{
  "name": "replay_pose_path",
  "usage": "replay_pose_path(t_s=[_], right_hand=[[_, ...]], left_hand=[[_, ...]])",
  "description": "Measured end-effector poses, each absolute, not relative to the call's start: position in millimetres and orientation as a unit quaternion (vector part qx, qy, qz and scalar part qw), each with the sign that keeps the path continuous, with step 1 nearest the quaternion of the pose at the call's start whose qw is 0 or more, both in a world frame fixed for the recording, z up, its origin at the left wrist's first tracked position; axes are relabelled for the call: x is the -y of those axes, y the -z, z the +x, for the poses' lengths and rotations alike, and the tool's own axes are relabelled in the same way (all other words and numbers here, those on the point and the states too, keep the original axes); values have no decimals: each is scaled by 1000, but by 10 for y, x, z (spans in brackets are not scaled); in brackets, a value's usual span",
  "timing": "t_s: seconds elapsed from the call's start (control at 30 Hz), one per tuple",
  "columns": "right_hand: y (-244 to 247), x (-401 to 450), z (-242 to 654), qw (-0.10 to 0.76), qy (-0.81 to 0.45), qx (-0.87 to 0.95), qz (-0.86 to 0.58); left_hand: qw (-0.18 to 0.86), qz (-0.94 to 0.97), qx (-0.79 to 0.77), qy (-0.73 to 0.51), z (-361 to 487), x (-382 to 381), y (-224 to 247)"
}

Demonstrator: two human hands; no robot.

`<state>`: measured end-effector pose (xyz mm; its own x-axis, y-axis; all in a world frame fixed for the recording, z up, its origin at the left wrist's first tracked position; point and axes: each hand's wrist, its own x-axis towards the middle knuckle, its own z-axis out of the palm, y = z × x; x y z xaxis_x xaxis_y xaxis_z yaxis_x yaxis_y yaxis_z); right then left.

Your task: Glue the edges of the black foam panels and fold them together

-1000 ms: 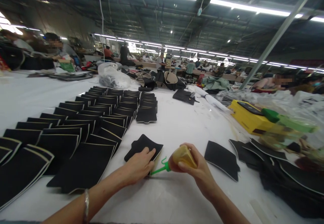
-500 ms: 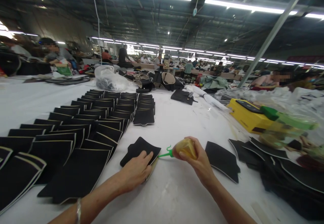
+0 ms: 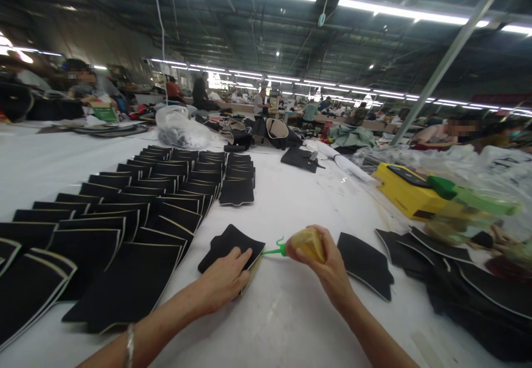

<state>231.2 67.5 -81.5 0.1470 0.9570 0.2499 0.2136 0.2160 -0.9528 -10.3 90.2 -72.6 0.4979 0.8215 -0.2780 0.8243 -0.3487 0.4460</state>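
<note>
My left hand (image 3: 226,279) presses down on a black cut panel (image 3: 230,246) with a pale edge, fingers lying over its right side. The thumb is near a yellowish strip at that edge; whether it reaches underneath I cannot tell. In my right hand (image 3: 330,262) is a squeeze bottle (image 3: 307,243) of yellowish-brown liquid, wrapped by the fingers and tilted on its side. Its thin green nozzle points left, with the tip at the panel's right corner. A second black panel (image 3: 366,265) lies flat just right of my right hand.
Overlapping rows of black panels (image 3: 120,254) cover the table's left side. More panels (image 3: 494,285) are piled at the right, near a yellow box (image 3: 409,190) and a green-rimmed clear container (image 3: 469,213). A clear plastic bag (image 3: 178,127) and dark bags (image 3: 266,132) stand at the back. People work beyond.
Hardly anything differs. My right hand and the bottle have shifted very slightly to the right; the left hand stays on the panel.
</note>
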Motion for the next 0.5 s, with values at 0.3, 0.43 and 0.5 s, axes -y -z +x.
replay_pose_path(t_s=[0.3,0.43,0.5], right_hand=[[845,-393,2149,545,-525,466,-459],[818,-497,2282,591,-637,261,-419],[781,-584,2416,638,-646,145,-393]], left_hand=[[311,798,-515,-15,-120,-900,687],[332,789,-514,-49,-158,-928,709],[342,783,-515,-67,-173,-921,727]])
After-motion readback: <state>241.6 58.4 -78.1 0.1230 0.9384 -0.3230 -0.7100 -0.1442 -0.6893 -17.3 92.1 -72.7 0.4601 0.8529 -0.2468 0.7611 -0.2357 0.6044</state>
